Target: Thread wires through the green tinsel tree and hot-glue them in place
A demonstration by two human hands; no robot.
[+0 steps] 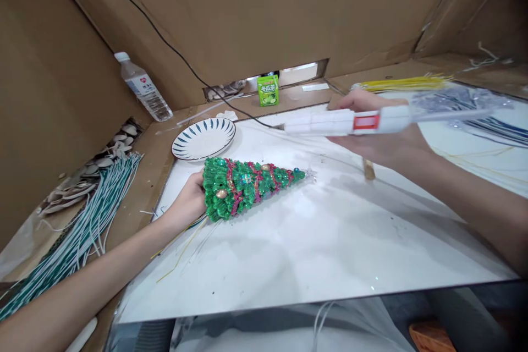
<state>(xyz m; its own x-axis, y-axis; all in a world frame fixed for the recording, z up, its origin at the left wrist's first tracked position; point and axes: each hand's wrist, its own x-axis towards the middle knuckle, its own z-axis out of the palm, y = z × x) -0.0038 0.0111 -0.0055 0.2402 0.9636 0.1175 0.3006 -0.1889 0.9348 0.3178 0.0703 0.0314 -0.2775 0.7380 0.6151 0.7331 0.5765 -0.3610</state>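
A small green Christmas tree [247,184], trimmed with red garland, gold baubles and a clear star, lies sideways above the white board, tip to the right. My left hand [193,196] grips it by the base; its fingers are mostly hidden behind the tree. To the upper right, my right hand [371,143] is closed around a white hot glue gun [322,122] with a red patch. The gun's metal nozzle points left, and a translucent stick extends from its right end. Between nozzle and tree there is a gap.
Behind the tree lies a striped plate [202,151]. A water bottle [144,91] and green drink box [268,91] stand farther back. Green-and-white cords [94,214] cover the left side; yellow strands [400,84] lie at right. A black cable [165,41] hangs down. Cardboard walls [247,16] enclose the board.
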